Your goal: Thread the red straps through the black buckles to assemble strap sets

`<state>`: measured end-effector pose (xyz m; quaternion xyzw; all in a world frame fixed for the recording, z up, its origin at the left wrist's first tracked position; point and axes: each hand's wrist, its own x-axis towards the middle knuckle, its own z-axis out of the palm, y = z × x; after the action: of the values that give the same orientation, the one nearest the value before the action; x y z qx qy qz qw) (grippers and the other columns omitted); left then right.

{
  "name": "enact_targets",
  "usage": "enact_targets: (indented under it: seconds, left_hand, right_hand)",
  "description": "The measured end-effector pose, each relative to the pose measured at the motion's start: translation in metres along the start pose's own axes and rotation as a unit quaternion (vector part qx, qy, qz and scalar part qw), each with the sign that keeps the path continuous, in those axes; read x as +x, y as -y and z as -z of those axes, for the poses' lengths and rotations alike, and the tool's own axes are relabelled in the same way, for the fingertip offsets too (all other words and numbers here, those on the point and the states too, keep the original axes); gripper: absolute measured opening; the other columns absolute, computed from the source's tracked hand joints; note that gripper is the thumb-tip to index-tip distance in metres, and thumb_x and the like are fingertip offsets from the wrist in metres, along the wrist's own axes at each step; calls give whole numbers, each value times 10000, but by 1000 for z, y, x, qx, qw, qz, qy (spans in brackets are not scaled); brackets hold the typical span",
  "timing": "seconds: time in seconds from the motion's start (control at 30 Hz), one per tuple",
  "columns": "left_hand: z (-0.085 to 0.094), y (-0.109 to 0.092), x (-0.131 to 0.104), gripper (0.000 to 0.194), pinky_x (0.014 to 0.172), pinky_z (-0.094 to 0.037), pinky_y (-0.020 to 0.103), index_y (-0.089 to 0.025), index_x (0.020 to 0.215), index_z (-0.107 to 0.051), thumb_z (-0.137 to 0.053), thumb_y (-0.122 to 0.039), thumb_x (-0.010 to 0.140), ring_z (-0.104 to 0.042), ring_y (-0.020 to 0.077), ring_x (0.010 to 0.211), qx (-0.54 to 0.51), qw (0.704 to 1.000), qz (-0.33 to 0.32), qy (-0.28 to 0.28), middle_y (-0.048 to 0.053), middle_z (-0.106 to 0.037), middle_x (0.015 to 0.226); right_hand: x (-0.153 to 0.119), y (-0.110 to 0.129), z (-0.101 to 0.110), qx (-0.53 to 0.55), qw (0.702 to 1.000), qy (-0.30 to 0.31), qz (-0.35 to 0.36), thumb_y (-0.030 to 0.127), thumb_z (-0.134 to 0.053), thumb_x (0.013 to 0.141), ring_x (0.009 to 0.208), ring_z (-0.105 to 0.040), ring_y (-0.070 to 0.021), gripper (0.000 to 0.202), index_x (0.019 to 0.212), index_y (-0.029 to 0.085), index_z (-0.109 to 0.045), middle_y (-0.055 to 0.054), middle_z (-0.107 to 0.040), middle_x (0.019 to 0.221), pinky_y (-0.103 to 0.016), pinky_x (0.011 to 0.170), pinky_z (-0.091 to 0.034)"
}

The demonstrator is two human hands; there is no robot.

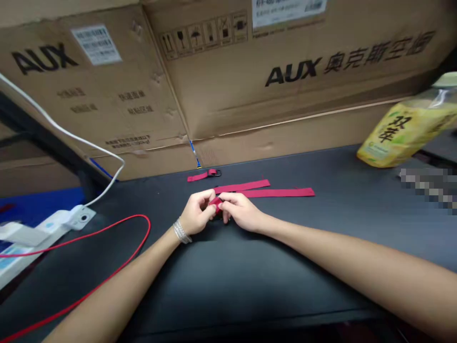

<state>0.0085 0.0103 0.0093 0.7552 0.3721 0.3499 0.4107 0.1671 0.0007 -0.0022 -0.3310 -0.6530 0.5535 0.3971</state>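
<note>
Both hands meet near the middle of the dark table and pinch a small piece of red strap (216,204) between them. My left hand (197,211), with a silver bracelet at its wrist, grips the strap from the left. From the right, my right hand (241,209) holds it with thumb and fingers closed. Something dark shows under the fingertips, too hidden to make out. Just behind the hands lie two flat red strips, a shorter one (250,185) and a longer one (285,192). Farther back is a short red strap with a black buckle (200,176).
Large cardboard boxes (228,95) stand along the back of the dark table (228,286). A yellow drink bottle (400,131) is at the right. On the left are a white power strip (46,228), a white cable (71,135) and a red cable (123,266).
</note>
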Motion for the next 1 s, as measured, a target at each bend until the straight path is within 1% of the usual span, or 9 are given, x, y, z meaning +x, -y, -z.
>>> enact_targets:
  seconds: [0.27,0.43,0.57,0.73,1.0]
  left_hand:
    - [-1,-3,1,210,460,-337,206,-197,588,-335,-490,-246,720,-421,82,441,28,1000,11,-6,-57,-429,483]
    - [0,-1,0,207,464,-337,206,-194,594,-341,-500,-242,717,-435,84,448,21,1000,0,3,-52,-443,495]
    - [1,0,0,203,468,-348,208,-193,594,-343,-499,-240,715,-440,86,452,9,1000,-2,12,-51,-439,502]
    - [0,-2,0,191,472,-343,208,-190,588,-352,-486,-230,719,-435,87,455,24,1000,-2,12,-44,-450,493]
    - [-1,-2,1,187,451,-345,200,-190,576,-348,-474,-228,709,-438,83,436,17,1000,18,7,-51,-438,480]
  right_hand:
    - [0,-1,0,-5,1000,0,0,158,-413,823,502,-485,-86,139,799,151,-550,37,-525,603,-199,512,-382]
    - [0,0,0,-8,1000,-5,2,155,-420,806,499,-484,-87,143,799,146,-562,35,-536,613,-207,518,-377]
    - [-1,1,0,-7,1000,3,8,162,-429,810,501,-482,-84,144,816,143,-572,37,-528,611,-204,519,-375]
    - [-1,1,-1,-20,1000,3,3,138,-415,812,509,-483,-86,150,823,138,-564,27,-536,638,-208,522,-376]
    - [0,0,0,-10,1000,8,4,147,-424,819,504,-480,-79,128,791,144,-548,33,-532,625,-202,516,-376]
